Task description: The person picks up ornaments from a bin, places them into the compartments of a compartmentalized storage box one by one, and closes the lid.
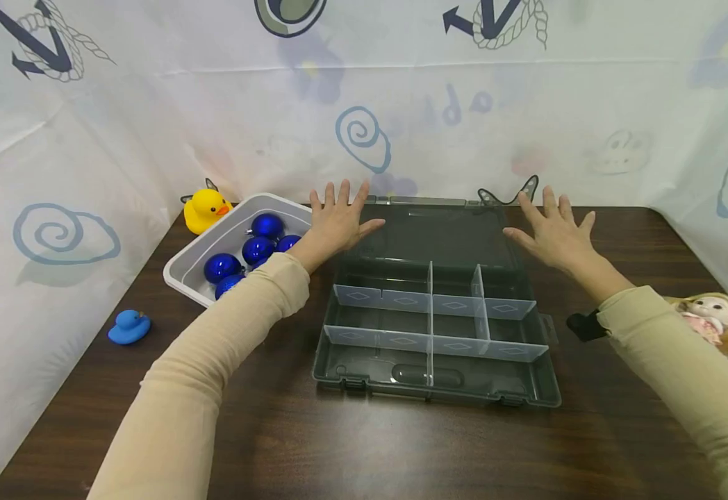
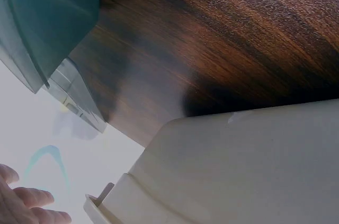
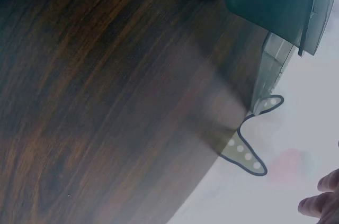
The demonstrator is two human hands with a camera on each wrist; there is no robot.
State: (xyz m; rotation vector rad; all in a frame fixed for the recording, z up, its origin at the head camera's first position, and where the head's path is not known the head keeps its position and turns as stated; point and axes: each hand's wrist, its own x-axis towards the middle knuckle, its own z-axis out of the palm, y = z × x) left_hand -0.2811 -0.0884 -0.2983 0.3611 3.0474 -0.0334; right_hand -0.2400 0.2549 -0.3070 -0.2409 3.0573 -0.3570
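Note:
Both hands are raised with fingers spread, and neither holds anything. My left hand (image 1: pixel 334 226) hovers between the white tub (image 1: pixel 184 272) and the open lid of the divided plastic box (image 1: pixel 439 396). My right hand (image 1: pixel 560 236) is above the table at the lid's right edge. Clear dividers (image 1: pixel 401 339) split the box into several compartments, and its dark see-through lid (image 1: pixel 433 236) lies folded back. Inside the tub are several shiny blue baubles (image 1: pixel 221 267), partly hidden by my left forearm. Fingertips of each hand show at the lower corners of the wrist views.
A yellow rubber duck (image 1: pixel 203 211) sits behind the tub, and a small blue duck (image 1: pixel 129 326) lies near the left table edge. At the right edge is a doll (image 1: pixel 714 316), partly behind my right sleeve. A patterned white cloth (image 1: pixel 214 125) hangs behind the dark wooden table (image 1: pixel 314 451).

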